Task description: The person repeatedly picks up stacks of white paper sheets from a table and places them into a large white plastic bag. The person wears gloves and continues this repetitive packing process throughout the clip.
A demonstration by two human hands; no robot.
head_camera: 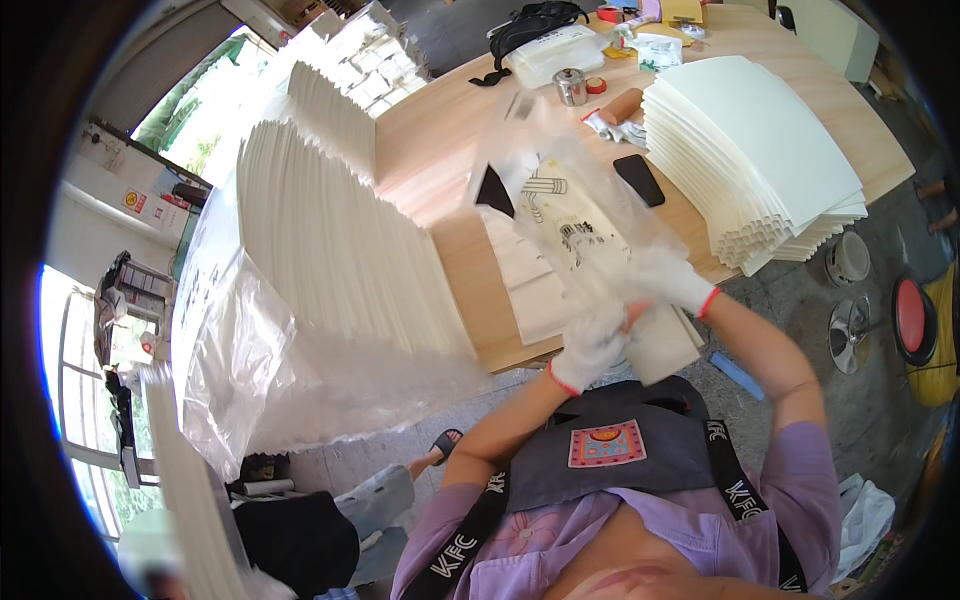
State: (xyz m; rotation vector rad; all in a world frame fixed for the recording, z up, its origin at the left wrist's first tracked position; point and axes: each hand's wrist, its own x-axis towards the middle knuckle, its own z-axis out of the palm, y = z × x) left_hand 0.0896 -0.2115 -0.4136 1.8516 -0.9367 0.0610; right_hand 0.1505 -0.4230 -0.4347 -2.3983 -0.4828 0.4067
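Observation:
Both my hands wear white knit gloves with red cuffs. My right hand (667, 281) grips the near end of a clear plastic bag (517, 142) printed with black lettering and a drawing. Beside it, my left hand (592, 349) closes on the same bundle; motion blurs both hands. A cream sheet or pad (660, 349) shows below the gloves, close to my apron. How far it goes into the bag is hidden by the hands. The bag extends over the table, above white paper sheets (529, 281) that lie flat near the edge.
A tall row of cream sheets (337, 255) partly wrapped in plastic stands left. A stack of white pleated boards (750, 142) is at right. A black phone (639, 181), gloves (619, 129) and a metal cup (571, 87) lie on the wooden table (420, 150). Another person (300, 540) sits lower left.

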